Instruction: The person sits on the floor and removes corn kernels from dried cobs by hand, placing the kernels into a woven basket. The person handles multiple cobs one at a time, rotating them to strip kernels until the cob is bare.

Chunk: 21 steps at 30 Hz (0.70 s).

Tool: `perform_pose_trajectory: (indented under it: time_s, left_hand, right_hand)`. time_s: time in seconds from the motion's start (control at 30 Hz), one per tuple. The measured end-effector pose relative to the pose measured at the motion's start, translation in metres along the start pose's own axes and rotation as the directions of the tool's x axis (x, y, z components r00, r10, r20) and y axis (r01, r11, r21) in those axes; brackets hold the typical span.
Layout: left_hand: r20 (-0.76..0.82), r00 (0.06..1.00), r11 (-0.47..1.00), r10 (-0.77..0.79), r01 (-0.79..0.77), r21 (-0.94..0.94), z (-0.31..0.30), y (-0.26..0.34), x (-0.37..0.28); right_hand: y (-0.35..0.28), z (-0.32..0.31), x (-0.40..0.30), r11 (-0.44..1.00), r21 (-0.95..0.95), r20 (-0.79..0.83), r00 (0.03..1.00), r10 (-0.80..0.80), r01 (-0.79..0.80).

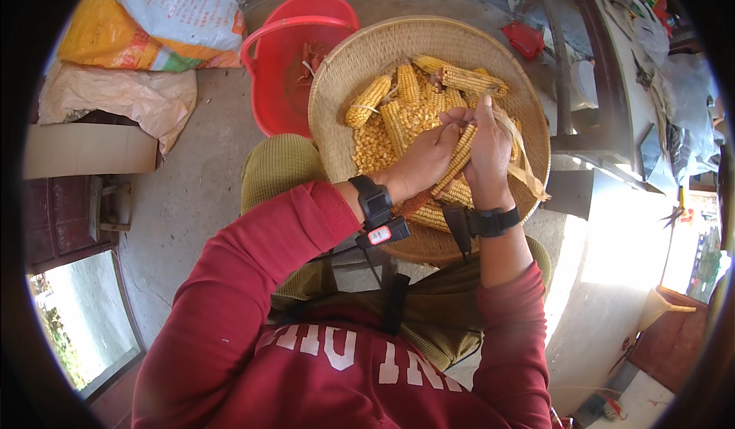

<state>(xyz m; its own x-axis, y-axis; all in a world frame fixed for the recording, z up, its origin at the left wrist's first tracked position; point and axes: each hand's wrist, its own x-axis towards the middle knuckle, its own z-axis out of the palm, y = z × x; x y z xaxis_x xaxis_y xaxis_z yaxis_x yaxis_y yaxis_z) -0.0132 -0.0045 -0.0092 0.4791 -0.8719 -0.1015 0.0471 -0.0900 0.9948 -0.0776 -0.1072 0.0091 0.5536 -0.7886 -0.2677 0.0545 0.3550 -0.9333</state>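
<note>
A round woven basket [339,90] rests across my knees, holding ears of dried yellow corn and loose kernels [370,142]. Both hands are over its right half on one ear of corn [459,159], which slants between them. My left hand [428,156] closes around it from the left, fingers curled near its upper end. My right hand [488,147] grips the same ear from the right, thumb pointing up. A strip of dry husk [525,167] hangs beside my right hand over the basket's rim. A reddish bare cob [414,204] lies below my left wrist. More ears [367,101] lie at the upper left.
A red plastic tub [267,93] with a few reddish cobs inside stands left of the basket. Printed woven sacks [178,12] and a cardboard piece [89,150] are at the far left. A wooden table [608,78] with plastic bags stands to the right.
</note>
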Motion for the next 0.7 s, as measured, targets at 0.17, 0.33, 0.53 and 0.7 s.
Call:
perform_pose_trajectory:
  time_s: [0.17,0.33,0.53,0.7]
  left_hand:
    - [0.089,0.992,0.981,-0.087,0.101,-0.165,0.0,-0.004,0.004]
    - [0.126,0.981,0.939,-0.147,0.178,-0.295,-0.004,0.003,-0.001]
    - [0.224,0.954,0.881,-0.198,0.273,-0.387,-0.011,0.015,-0.007]
    - [0.118,0.992,0.992,0.052,-0.038,-0.117,-0.006,0.012,-0.007]
  right_hand:
    - [-0.006,-0.005,0.002,0.995,0.063,-0.028,0.996,0.082,-0.08]
    - [-0.006,0.002,0.0,0.992,0.112,-0.011,0.998,0.054,-0.053]
    - [-0.018,-0.007,0.003,0.995,0.094,-0.065,0.997,0.04,-0.033]
    - [-0.019,-0.009,0.007,0.975,0.219,-0.098,0.995,0.003,0.018]
